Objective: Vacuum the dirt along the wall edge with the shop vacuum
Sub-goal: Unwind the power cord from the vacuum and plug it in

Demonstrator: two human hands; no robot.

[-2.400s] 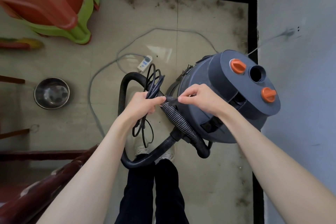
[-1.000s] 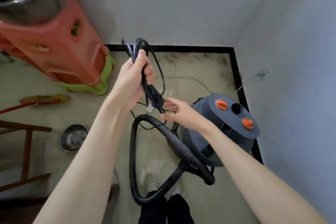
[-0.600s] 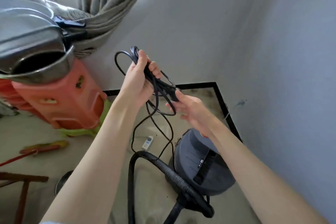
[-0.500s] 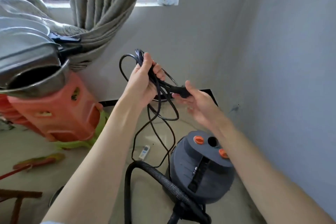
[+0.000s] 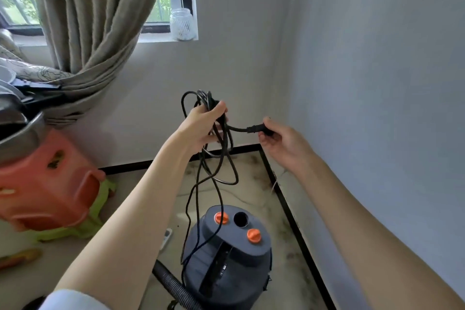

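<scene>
At six o'clock on the floor, grey shop vacuum [image 5: 227,257] near the wall corner, black power cord [image 5: 219,173] looping down onto it, left hand [image 5: 201,124] gripping the bundled cord, right hand [image 5: 281,142] at three o'clock pinching the plug [image 5: 259,129], orange stool [image 5: 47,184] at nine o'clock.

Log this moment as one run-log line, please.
left hand: grips coiled black power cord | right hand: pinches cord's plug end | grey shop vacuum: on floor, not vacuuming

The tiled floor [image 5: 236,184], stained along its right edge, carries the grey shop vacuum [image 5: 226,254] near the far-right corner and stacked stools [image 5: 50,184] at left
</scene>
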